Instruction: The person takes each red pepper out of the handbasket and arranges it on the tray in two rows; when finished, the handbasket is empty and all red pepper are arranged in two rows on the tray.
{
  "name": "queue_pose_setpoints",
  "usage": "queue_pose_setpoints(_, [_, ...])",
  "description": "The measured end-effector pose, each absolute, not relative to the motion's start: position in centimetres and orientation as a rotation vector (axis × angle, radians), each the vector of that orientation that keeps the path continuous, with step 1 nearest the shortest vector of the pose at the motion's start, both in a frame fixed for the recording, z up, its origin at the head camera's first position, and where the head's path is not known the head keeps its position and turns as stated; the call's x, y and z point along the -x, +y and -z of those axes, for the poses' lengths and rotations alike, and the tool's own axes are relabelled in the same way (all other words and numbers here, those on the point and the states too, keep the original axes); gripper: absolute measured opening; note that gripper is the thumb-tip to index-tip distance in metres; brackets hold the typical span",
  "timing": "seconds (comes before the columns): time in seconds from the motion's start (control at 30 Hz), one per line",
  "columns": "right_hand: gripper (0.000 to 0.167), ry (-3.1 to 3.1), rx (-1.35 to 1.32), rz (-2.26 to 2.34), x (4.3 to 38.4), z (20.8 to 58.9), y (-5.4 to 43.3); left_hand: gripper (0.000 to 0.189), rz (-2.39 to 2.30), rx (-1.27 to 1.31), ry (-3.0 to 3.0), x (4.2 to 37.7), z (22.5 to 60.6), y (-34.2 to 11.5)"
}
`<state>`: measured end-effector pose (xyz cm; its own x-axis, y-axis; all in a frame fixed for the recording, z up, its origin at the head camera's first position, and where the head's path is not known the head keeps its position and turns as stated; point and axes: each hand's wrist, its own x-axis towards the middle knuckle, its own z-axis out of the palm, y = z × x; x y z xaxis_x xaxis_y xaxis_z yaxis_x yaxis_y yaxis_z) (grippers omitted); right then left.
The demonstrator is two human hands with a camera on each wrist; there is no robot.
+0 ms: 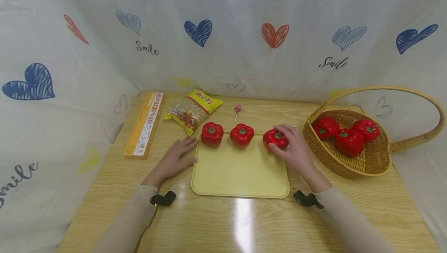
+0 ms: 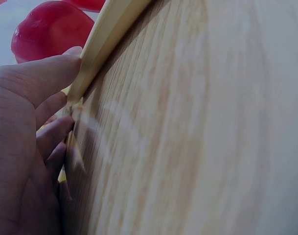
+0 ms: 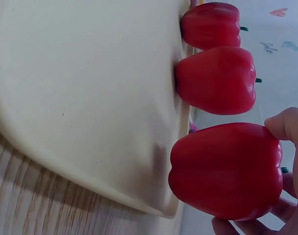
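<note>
My right hand (image 1: 295,150) grips a red bell pepper (image 3: 227,171) with thumb and fingers on either side, at the far right corner of the yellow tray (image 1: 241,171). Whether that pepper touches the tray is hard to tell. Two more red bell peppers stand along the tray's far edge, one in the middle (image 1: 241,136) and one at the left corner (image 1: 212,134); both have green stems. On the tray's left side rests my left hand (image 1: 176,160), its fingers fairly straight and its thumb touching the rim (image 2: 92,54).
A wicker basket (image 1: 377,163) with a tall handle stands at the right, holding three red bell peppers (image 1: 349,142). Behind the tray lie a yellow food packet (image 1: 193,109) and a lollipop (image 1: 238,109). An orange-and-white pasta box (image 1: 144,125) lies at the left. A printed curtain (image 1: 237,63) hangs behind.
</note>
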<state>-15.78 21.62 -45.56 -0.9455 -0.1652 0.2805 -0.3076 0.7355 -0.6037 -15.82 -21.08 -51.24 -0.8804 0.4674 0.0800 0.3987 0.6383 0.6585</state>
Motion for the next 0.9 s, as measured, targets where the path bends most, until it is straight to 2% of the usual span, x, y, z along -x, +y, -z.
queue_pose_setpoints(0.9, [0.066,-2.819,-0.347,-1.048,16.9,46.1,20.7,0.068,-1.055,-0.72,2.756,15.9,51.2,-21.0])
